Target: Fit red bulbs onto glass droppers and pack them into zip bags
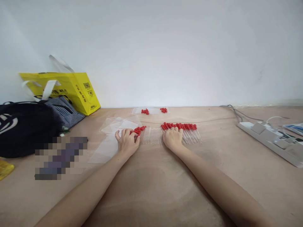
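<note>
Red caps [143,128] lie heaped by the left hand [127,143], in the head view, beside clear tubes [152,135] rowed on the worktop [142,189], a layout that seems to keep both in easy reach. The left hand is loosely curled, fingers apart, touching the heap; whether it pinches one, I cannot tell. The right hand [173,138], fingers bent close together, rests at the red-capped tubes [193,134], its grip hidden. Flat plastic bags [104,148] lie left.

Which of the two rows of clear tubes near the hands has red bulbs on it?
The right row, partly under the right hand: red bulbs sit at its far ends. The left row has none.
</note>
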`<state>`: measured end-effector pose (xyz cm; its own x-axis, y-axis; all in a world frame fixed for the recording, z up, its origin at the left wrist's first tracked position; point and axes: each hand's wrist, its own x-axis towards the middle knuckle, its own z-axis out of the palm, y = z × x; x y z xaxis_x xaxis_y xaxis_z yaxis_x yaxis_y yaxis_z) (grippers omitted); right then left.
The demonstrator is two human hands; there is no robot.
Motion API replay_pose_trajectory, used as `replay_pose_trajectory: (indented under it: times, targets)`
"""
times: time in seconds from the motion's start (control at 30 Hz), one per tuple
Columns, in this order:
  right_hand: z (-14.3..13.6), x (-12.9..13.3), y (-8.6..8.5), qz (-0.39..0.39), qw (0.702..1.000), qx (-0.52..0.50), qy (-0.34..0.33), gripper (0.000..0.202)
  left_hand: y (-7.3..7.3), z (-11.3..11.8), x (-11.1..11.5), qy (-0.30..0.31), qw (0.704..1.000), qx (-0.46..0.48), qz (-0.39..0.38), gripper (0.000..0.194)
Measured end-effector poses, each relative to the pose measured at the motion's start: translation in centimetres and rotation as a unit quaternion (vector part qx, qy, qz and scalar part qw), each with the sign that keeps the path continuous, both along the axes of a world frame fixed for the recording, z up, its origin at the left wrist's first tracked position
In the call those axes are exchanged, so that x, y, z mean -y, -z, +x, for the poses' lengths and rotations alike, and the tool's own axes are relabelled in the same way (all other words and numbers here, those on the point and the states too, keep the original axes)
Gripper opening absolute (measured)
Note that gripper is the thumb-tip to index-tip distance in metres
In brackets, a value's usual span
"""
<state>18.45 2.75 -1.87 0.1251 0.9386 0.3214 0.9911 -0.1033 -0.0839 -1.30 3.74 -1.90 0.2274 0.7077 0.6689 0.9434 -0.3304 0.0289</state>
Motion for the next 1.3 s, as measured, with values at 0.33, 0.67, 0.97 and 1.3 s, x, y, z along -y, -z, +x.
replay_pose_trajectory:
  times: [0.33,0.67,0.97,1.3]
  targets:
    - [3.2,3.5,1.4,0.052,0.985,-0.02,-0.162,0.02,-1.6,0.9,3.5,0.297,0.954,-0.013,-0.045,0.007]
    - [5.6,6.1,1.2,0.03,0.94,-0.135,-0.312,0.012,-1.6,1.4,4.2,0.307,0.941,-0.034,-0.138,0.016]
    - [4.5,5.0,1.0,-0.034,0.959,-0.173,-0.222,0.016,-1.2,1.7,4.2,0.313,0.941,-0.031,-0.128,0.017]
    - [3.4,6.3,0.8,0.059,0.948,-0.16,-0.267,0.018,-0.4,2.2,4.3,0.261,0.957,0.019,-0.123,0.015]
